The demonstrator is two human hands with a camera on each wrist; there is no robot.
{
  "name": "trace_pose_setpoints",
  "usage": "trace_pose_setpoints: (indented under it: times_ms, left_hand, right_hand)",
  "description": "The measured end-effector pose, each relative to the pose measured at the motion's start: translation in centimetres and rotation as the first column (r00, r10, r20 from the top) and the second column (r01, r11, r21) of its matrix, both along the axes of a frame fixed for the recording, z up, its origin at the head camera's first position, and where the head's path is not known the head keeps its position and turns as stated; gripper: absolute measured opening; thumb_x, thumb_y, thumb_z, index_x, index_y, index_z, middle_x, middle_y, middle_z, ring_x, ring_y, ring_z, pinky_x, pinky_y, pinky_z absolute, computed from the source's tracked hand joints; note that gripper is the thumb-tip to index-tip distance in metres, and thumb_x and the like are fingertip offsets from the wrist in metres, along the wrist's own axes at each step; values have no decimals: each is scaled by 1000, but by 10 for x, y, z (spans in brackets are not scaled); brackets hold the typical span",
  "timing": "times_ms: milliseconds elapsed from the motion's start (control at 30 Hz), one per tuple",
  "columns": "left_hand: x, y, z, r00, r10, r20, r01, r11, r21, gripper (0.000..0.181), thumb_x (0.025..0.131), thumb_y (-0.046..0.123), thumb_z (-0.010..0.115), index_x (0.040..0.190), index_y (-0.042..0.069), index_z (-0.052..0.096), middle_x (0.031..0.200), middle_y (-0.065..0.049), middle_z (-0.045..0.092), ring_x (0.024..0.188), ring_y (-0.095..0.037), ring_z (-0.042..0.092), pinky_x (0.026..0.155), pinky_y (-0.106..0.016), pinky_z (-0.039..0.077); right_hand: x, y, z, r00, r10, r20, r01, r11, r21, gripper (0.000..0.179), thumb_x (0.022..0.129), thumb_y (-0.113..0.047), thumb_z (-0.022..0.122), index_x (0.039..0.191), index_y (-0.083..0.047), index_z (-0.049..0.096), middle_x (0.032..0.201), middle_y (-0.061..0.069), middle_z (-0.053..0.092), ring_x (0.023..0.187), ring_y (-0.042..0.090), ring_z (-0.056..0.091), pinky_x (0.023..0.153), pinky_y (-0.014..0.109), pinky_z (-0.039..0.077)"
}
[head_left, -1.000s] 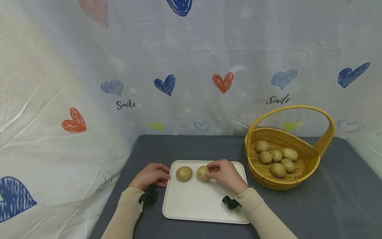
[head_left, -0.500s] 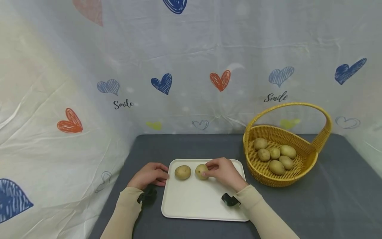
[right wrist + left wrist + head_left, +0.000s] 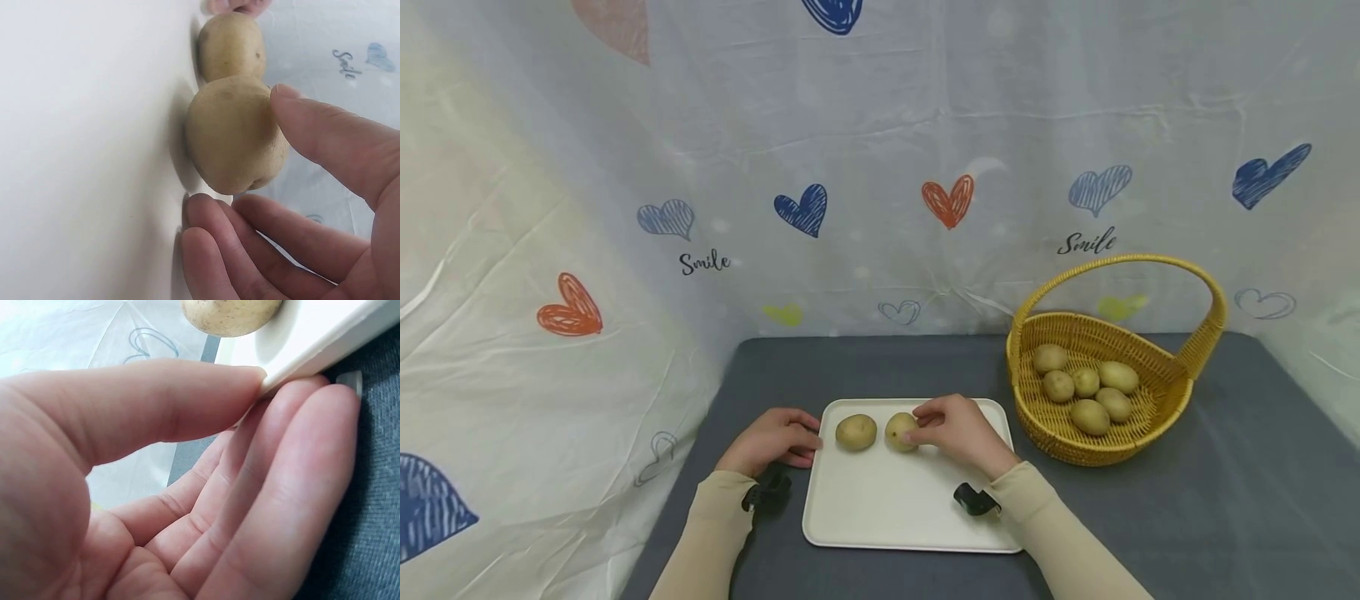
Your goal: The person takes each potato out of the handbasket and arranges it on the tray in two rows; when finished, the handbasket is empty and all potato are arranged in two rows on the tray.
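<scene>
A white rectangular tray (image 3: 910, 508) lies on the table with two potatoes near its far edge. My left hand (image 3: 773, 442) holds the tray's left rim; in the left wrist view the thumb (image 3: 206, 394) lies on the rim and the fingertips are against its side. The left potato (image 3: 856, 432) rests untouched. At the right potato (image 3: 897, 432), my right hand (image 3: 958, 433) has its thumb on one side and curled fingers close on the other. Seen from the right wrist, this potato sits on the tray, the thumb (image 3: 325, 128) touching it; finger contact is partly hidden.
A yellow wicker basket (image 3: 1075, 454) with a tall handle stands at the right rear, with several potatoes (image 3: 1090, 417) inside. The dark grey table (image 3: 1240, 500) backs onto a curtain (image 3: 865, 125) printed with hearts. A black wrist camera (image 3: 976, 500) sits over the tray.
The whole head view has shifted slightly left and up. Both hands, the tray and the potatoes keep their places relative to one another.
</scene>
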State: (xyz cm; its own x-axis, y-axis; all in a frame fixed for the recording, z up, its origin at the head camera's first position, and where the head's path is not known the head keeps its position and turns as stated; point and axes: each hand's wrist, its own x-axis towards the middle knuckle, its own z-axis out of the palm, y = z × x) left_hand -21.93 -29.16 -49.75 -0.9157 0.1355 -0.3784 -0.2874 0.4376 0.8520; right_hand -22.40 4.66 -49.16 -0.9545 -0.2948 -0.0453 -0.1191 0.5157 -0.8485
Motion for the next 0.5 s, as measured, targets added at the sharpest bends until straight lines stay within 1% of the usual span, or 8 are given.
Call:
trace_pose_setpoints:
  times_ms: [100,267,500]
  left_hand:
    - [0,0,0,1000,-10,-3,10,1000,-4,39,95,14,78,129,-3,69,104,-16,76,84,-22,76,78,-39,69]
    - [1,-4,-1,1000,-9,3,9,1000,-12,39,95,15,79,129,-2,69,104,-16,76,84,-23,75,78,-39,68]
    - [-1,-2,-2,1000,-19,4,19,1000,6,41,95,16,80,130,-2,69,104,-15,76,84,-22,75,78,-38,68]
  right_hand:
    - [0,1,-1,1000,2,2,-2,1000,1,49,82,-32,96,119,-5,81,103,3,82,88,8,73,80,30,59]
    - [-1,0,-1,1000,23,-5,-23,1000,12,50,82,-35,95,119,-5,81,102,2,81,88,8,72,80,30,59]
    - [-2,2,-1,1000,9,-19,-8,1000,27,48,82,-36,95,118,-6,82,101,1,81,88,8,72,80,31,59]
